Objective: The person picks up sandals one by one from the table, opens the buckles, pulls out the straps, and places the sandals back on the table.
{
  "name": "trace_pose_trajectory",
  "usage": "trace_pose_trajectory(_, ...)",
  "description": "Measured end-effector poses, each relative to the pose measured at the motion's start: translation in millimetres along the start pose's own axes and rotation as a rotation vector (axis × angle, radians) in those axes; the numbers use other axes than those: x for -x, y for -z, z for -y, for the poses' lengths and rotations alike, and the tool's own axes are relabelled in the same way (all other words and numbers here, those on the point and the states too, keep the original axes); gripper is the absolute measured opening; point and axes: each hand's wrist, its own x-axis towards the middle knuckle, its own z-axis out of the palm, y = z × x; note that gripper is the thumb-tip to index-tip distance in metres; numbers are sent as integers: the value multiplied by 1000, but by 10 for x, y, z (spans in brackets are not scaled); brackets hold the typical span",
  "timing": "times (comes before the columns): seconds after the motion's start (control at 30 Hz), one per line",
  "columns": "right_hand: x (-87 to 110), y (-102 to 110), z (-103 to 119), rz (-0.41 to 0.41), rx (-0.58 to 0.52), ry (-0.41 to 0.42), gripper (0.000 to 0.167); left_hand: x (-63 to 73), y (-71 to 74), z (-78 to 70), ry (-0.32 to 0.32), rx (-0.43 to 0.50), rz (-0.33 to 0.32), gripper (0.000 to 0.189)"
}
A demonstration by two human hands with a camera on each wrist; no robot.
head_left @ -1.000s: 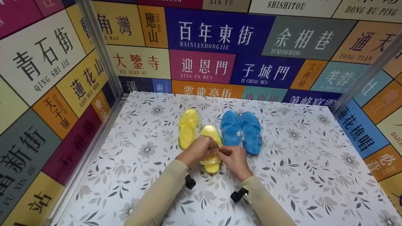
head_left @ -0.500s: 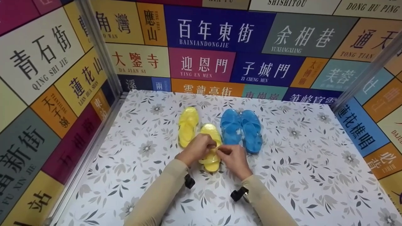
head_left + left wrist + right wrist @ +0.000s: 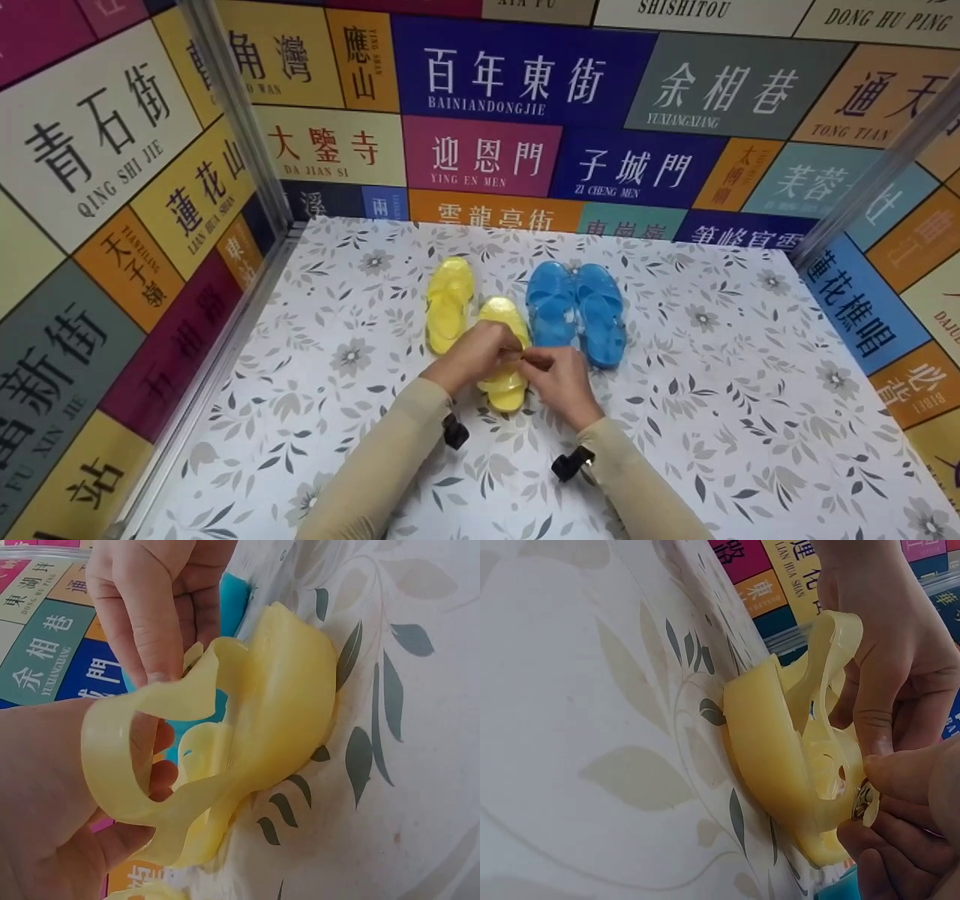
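Note:
A yellow jelly sandal (image 3: 504,397) lies between my hands, toe pointing away; its ankle strap (image 3: 105,754) loops up in the left wrist view. From the right, my right hand (image 3: 564,382) pinches the strap at a small metal buckle (image 3: 863,799) between thumb and fingers. My left hand (image 3: 476,354) reaches across the sandal from the left, its curled fingers gripping the strap beside the buckle. Both hands' fingertips meet there. The fingers partly hide the strap end, so I cannot tell whether it is through the buckle.
Another yellow sandal (image 3: 450,307) lies just left and farther back. A pair of blue sandals (image 3: 576,311) lies side by side at the right, close to my right hand. The table (image 3: 360,442) has a flower-patterned cover, with sign-printed walls (image 3: 487,161) around it.
My left fingertips were drawn back slightly half a second ago and now meet the right fingertips again at the strap. The sandals have stayed where they were.

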Motion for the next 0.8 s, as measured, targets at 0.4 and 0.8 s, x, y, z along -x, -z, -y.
trace_pose_trajectory(0.4,3,7,20,18,3,-41,12,9,7,24,170,0,19,13)
trace_pose_trajectory(0.8,8,6,-8,17,-11,-26,15,2,14,-2,70,-1,46,17)
